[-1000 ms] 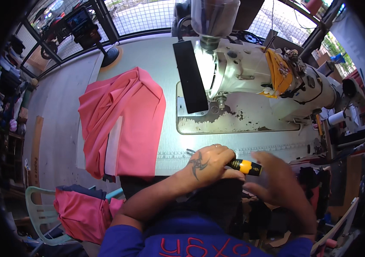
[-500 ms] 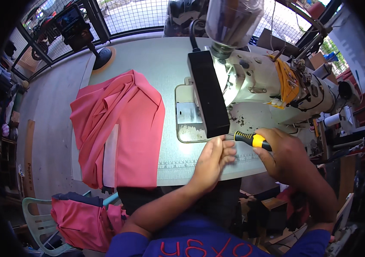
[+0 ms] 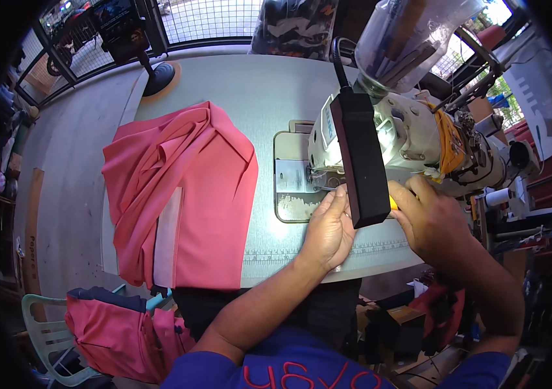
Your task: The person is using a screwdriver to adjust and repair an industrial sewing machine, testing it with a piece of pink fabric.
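Note:
My right hand [image 3: 433, 217] is wrapped round a screwdriver [image 3: 393, 196]. Only a bit of its yellow handle shows; a black box-shaped lamp [image 3: 361, 159] hides the rest. Close to the needle area of the sewing machine [image 3: 412, 123], my left hand [image 3: 331, 232] has its thumb and fingertips pressed together. What they pinch, if anything, is too small to make out, and the lamp covers part of the fingers. A metal needle plate [image 3: 295, 206] lies just left of these fingertips. Folded pink fabric [image 3: 214, 194] rests on the table left of my hands.
The pale sewing table [image 3: 256, 84] has a ruler scale along its near edge. A clear plastic bottle [image 3: 406, 45] with tools inside stands over the machine. A green chair [image 3: 36, 324] at lower left bears more pink fabric [image 3: 114, 334]. A phone holder [image 3: 158, 78] stands far left.
Both hands have moved in toward the needle area, with the screwdriver now mostly behind the lamp. The view has shifted, so the lamp and machine appear farther right.

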{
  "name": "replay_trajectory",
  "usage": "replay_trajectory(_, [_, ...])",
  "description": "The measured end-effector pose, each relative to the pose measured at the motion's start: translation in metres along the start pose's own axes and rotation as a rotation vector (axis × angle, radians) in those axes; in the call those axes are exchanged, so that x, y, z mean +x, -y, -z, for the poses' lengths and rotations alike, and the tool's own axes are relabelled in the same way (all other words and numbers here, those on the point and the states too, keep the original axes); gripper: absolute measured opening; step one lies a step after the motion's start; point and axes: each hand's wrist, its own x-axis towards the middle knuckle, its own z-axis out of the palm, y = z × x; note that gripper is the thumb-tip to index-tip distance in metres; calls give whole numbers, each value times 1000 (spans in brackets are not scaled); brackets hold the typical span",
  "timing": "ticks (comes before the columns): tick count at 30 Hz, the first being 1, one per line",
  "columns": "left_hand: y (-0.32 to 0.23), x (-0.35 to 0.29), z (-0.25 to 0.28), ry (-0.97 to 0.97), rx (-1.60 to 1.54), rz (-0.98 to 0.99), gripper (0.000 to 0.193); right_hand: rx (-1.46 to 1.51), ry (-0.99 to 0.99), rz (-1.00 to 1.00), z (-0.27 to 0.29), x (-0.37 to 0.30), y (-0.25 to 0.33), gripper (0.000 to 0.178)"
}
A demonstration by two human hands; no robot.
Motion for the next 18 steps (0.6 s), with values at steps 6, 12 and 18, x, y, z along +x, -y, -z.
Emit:
replay_trajectory(6, [3,6,12,-43,-17,-18,15,14,-9,21,1,6,0,29])
replay_trajectory(12, [3,5,11,-46,-33,-24,15,-25,17,43,3,10,-1,32])
replay_trajectory(18, [2,4,8,-24,-60,0,16,-63,28,66,5,11,0,34])
